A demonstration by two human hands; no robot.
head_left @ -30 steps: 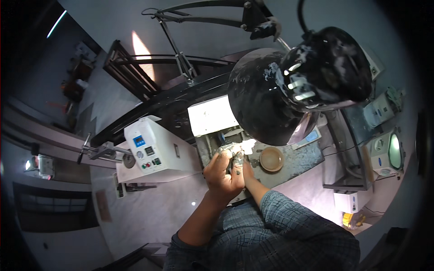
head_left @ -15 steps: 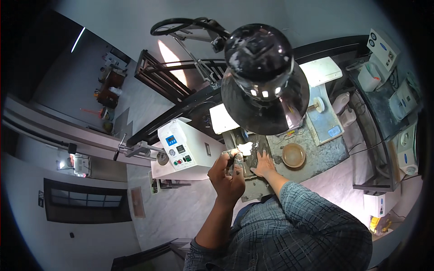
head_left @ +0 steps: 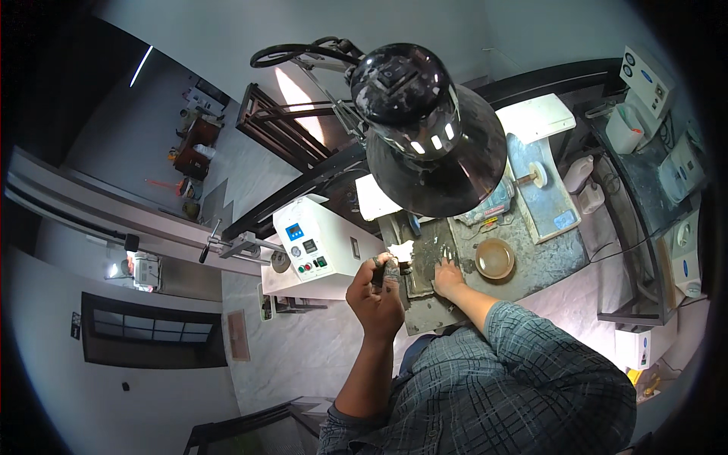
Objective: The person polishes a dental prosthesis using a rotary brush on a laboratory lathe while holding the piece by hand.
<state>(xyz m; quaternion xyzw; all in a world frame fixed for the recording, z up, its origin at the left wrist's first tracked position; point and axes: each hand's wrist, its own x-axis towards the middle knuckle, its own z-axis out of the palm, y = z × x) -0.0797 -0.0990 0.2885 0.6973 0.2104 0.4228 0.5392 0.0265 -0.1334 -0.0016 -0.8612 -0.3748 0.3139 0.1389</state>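
My left hand (head_left: 377,302) is raised over the work table (head_left: 455,292), thumb and fingers pinched together, with dark smears on the fingertips. At those fingertips shows a small, glaringly bright white piece (head_left: 401,252) with a jagged outline; its details are lost in the glare. My right hand (head_left: 449,279) lies palm down, fingers stretched forward, on the wet, grey-smeared tray (head_left: 426,256) to the right. It holds nothing that I can see. Just right of it stands a round brownish bowl (head_left: 494,259) with cloudy liquid in it.
A black desk lamp (head_left: 425,129) hangs over the far part of the table and hides some of it. A white machine with control buttons (head_left: 318,243) stands left. On the right are a bench motor with a round wheel (head_left: 538,175) in a shallow pan (head_left: 552,205) and white bottles (head_left: 582,173).
My right hand has drawn back slightly toward me and to the right on the tray. The white piece stays at my left fingertips. The whole view has shifted a little.
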